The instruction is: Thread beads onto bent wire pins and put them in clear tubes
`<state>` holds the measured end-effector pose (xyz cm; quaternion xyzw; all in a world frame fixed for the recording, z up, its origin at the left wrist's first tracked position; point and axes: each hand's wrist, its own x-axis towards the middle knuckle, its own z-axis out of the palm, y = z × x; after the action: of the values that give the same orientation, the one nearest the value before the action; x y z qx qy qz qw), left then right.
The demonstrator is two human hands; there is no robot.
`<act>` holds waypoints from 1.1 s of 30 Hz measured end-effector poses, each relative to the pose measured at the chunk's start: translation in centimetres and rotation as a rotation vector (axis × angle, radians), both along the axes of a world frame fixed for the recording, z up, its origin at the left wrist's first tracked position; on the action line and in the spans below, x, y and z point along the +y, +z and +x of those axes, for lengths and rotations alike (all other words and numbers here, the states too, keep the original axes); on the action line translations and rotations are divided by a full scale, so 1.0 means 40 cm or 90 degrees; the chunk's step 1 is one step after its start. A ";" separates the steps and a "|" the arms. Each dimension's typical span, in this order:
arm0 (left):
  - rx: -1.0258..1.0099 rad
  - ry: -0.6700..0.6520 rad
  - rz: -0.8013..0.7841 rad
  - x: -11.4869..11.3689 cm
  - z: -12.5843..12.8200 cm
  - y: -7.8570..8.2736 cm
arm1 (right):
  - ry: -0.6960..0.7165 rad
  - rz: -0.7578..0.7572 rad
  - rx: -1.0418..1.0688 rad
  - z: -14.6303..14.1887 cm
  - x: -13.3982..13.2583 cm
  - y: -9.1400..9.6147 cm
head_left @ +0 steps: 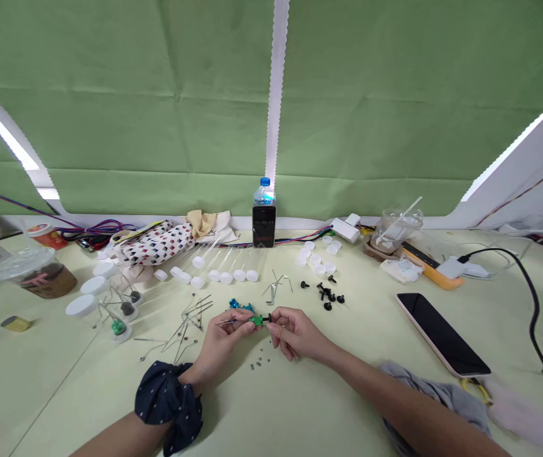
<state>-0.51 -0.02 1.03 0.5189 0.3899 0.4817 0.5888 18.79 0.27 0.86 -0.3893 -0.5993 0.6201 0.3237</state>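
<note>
My left hand pinches a thin metal hex key together with a small green part. My right hand grips the black end of that same green part from the right. Both hands meet over the pale table. A dark dotted scrunchie sits on my left wrist. Small blue parts lie just behind my fingers. Tiny dark screws are scattered under my hands.
Loose hex keys lie left of my hands, black knobs to the right. White caps and clear tubes lie further back. A phone rests at right, a grey cloth by my right arm. A timer phone leans on a water bottle.
</note>
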 end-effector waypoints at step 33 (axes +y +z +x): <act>0.012 0.005 -0.019 0.005 0.000 -0.002 | -0.050 0.082 -0.036 0.003 0.002 0.010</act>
<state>-0.52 0.17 0.96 0.5127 0.4047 0.4734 0.5909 18.92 0.36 1.24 -0.4082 -0.6311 0.5559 0.3551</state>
